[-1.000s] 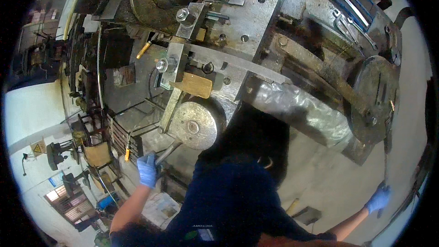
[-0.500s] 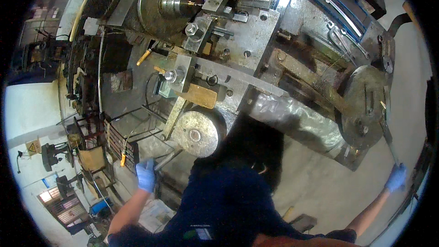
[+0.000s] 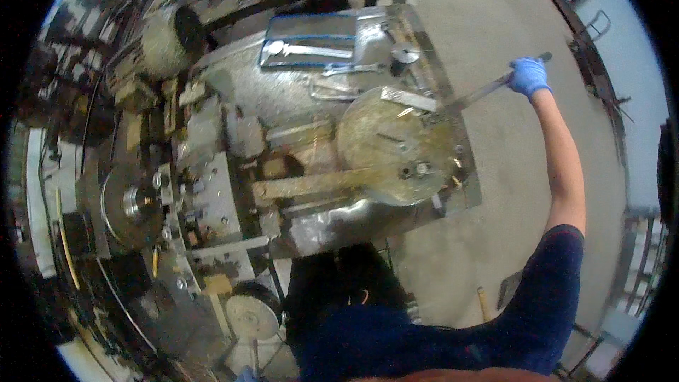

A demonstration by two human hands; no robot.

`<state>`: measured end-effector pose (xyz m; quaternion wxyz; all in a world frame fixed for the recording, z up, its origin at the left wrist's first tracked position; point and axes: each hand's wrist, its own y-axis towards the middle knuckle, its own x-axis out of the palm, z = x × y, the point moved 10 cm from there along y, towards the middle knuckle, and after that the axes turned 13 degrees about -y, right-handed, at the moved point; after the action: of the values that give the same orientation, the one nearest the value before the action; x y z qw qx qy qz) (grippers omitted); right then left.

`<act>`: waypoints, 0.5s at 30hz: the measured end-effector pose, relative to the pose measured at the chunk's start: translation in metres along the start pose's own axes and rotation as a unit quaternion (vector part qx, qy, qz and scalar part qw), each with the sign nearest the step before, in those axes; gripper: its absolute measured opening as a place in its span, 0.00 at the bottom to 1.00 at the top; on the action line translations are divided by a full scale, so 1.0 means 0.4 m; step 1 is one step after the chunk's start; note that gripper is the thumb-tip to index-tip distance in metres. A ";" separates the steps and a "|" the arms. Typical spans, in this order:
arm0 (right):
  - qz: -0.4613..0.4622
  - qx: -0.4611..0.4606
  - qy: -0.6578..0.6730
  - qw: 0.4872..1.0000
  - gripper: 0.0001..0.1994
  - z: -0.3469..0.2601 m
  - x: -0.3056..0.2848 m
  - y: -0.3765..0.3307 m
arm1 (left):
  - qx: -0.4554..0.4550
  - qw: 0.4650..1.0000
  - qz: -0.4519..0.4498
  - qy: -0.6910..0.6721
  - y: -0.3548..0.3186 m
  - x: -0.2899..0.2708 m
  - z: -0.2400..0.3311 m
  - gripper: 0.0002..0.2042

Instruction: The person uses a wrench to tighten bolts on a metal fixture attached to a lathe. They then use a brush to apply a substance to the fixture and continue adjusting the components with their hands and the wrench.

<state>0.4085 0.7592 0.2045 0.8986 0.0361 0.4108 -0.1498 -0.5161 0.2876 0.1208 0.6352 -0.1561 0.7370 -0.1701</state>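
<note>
My right hand (image 3: 530, 76), in a blue glove, is closed around a long metal lever (image 3: 484, 92) beside the large round metal disc (image 3: 403, 120) at the right end of the lathe. A flat metal bar (image 3: 318, 185) runs leftward from that disc. Only a bit of my left hand (image 3: 247, 375), also blue-gloved, shows at the lower edge, at the end of a handle (image 3: 255, 355) on the pale handwheel (image 3: 252, 315); most of its fingers are cut off. Left of centre is the tool carriage (image 3: 219, 198), with the chuck (image 3: 127, 201) farther left.
A blue-edged tray (image 3: 311, 20) holds a dial caliper (image 3: 311, 51). Nearby lie wrenches (image 3: 353, 69) and a round metal piece (image 3: 405, 55). A wooden-handled tool (image 3: 483, 304) is low on the right, above the concrete floor (image 3: 488, 21).
The view has swung right, so the machine sits farther left. My right arm has stretched forward with the lever, which has swung around the disc. My left hand has dropped to the lower edge.
</note>
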 end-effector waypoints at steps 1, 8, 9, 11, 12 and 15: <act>-0.044 -0.034 0.034 0.998 0.11 -0.001 -0.005 -0.013 | 0.048 0.999 0.008 -0.006 0.024 0.022 -0.025 0.26; 0.010 -0.089 0.480 0.872 0.28 -0.260 -0.198 0.098 | -0.058 0.950 -0.011 -0.305 0.135 -0.184 0.092 0.25; -0.025 -0.099 0.519 0.849 0.29 -0.324 -0.177 0.143 | -0.175 0.897 -0.055 -0.402 0.137 -0.211 0.114 0.26; -0.084 -0.115 0.460 0.877 0.28 -0.416 -0.176 0.220 | -0.246 0.713 0.113 -0.647 0.196 -0.263 0.149 0.15; -0.098 -0.115 0.354 0.923 0.27 -0.398 -0.160 0.250 | -0.200 0.695 0.102 -0.683 0.232 -0.308 0.228 0.16; -0.099 -0.191 0.382 0.899 0.25 -0.456 -0.084 0.324 | -0.172 0.788 0.097 -0.583 0.269 -0.372 0.246 0.21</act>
<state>0.2938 0.9251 0.1016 0.6426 -0.1224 0.7449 -0.1312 -0.3988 0.4449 0.1906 0.9201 -0.2598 0.2544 0.1457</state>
